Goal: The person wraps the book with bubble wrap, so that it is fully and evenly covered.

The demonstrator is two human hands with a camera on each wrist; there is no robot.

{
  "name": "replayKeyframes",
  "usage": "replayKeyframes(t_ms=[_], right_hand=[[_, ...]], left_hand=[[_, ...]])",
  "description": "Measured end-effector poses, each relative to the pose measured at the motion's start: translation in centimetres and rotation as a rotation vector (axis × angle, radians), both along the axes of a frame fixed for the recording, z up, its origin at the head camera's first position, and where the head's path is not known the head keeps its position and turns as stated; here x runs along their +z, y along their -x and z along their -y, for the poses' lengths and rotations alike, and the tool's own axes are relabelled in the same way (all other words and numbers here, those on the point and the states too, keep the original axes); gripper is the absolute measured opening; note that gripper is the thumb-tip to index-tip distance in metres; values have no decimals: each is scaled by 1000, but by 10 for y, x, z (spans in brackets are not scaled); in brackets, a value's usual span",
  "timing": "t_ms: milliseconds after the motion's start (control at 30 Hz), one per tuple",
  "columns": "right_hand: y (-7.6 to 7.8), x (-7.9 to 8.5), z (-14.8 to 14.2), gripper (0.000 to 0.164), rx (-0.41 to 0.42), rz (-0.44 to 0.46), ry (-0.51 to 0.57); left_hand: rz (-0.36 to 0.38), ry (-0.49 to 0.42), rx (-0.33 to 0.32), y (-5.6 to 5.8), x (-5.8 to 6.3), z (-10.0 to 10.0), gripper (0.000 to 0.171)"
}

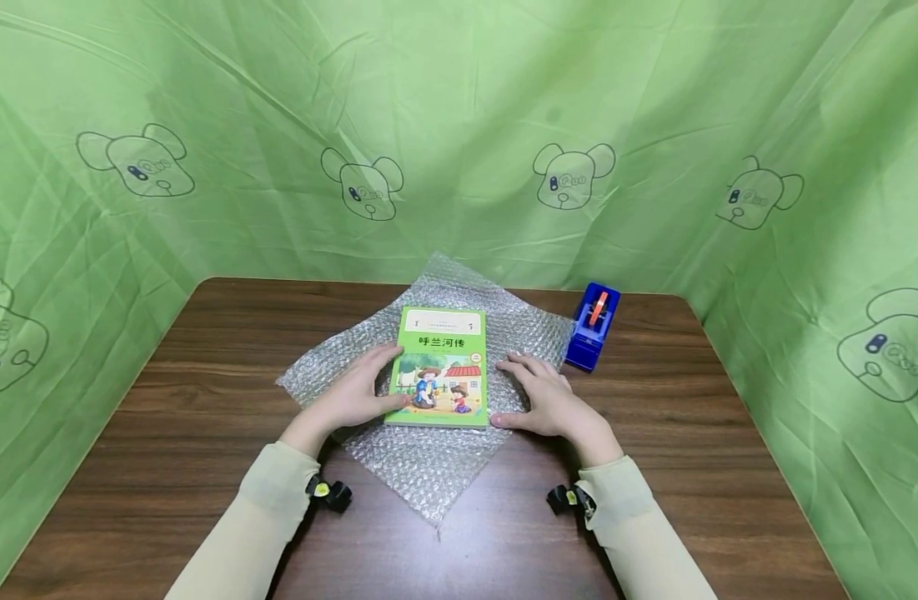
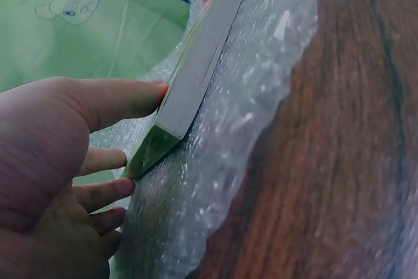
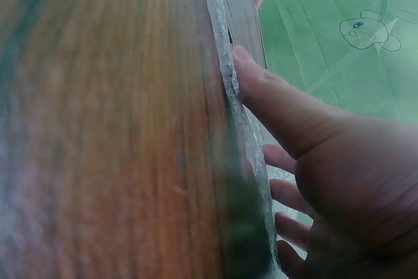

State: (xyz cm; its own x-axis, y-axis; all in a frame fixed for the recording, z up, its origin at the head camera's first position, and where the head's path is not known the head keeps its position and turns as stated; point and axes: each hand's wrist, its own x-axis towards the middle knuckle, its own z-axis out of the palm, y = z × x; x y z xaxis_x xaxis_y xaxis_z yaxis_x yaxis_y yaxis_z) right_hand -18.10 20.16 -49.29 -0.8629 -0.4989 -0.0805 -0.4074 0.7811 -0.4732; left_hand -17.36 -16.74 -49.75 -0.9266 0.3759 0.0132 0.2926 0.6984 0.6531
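A green-covered book point(image 1: 439, 367) with an illustrated front lies face up on a diamond-turned sheet of bubble wrap point(image 1: 436, 479). At the book's left side is my left hand point(image 1: 357, 387), its thumb at the lower cover and its fingers along the left edge. The left wrist view shows that thumb at the edge of the page block, with fingertips by the spine corner. My right hand point(image 1: 544, 396) rests on the wrap to the right of the book, fingers spread. Its thumb reaches towards the book's lower right corner, touching the wrap in the right wrist view.
A blue tape dispenser point(image 1: 592, 329) with an orange roll stands at the back right, overlapping the wrap's right corner in the head view. Green curtains point(image 1: 459, 125) with mouse-head drawings rise behind and beside the brown wooden table point(image 1: 203, 467).
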Motion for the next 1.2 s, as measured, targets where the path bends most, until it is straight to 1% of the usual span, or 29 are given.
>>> replayKeyframes(t_ms=[200, 267, 333, 500, 633, 733, 900, 1033, 1200], right_hand=[[1, 1, -2, 98, 15, -12, -6], [2, 3, -4, 95, 16, -14, 8], [3, 5, -7, 90, 13, -24, 34], [7, 13, -17, 72, -16, -86, 108], [9, 19, -28, 60, -70, -101, 164], [11, 21, -38, 54, -125, -76, 186], [13, 23, -52, 46, -208, -29, 157], [15, 24, -62, 44, -260, -13, 136], [15, 27, -72, 43, -302, 0, 109]], left_hand=[[21, 9, 12, -1, 0, 0, 96], [25, 10, 13, -1, 0, 0, 96], [27, 9, 11, -1, 0, 0, 97], [21, 4, 2, 0, -1, 1, 97], [18, 7, -3, 2, -4, 2, 96], [15, 3, -3, 2, -4, 3, 96], [19, 0, -1, 2, -3, 4, 97], [26, 1, -2, 2, -3, 4, 97], [29, 0, -5, 2, -2, 3, 96]])
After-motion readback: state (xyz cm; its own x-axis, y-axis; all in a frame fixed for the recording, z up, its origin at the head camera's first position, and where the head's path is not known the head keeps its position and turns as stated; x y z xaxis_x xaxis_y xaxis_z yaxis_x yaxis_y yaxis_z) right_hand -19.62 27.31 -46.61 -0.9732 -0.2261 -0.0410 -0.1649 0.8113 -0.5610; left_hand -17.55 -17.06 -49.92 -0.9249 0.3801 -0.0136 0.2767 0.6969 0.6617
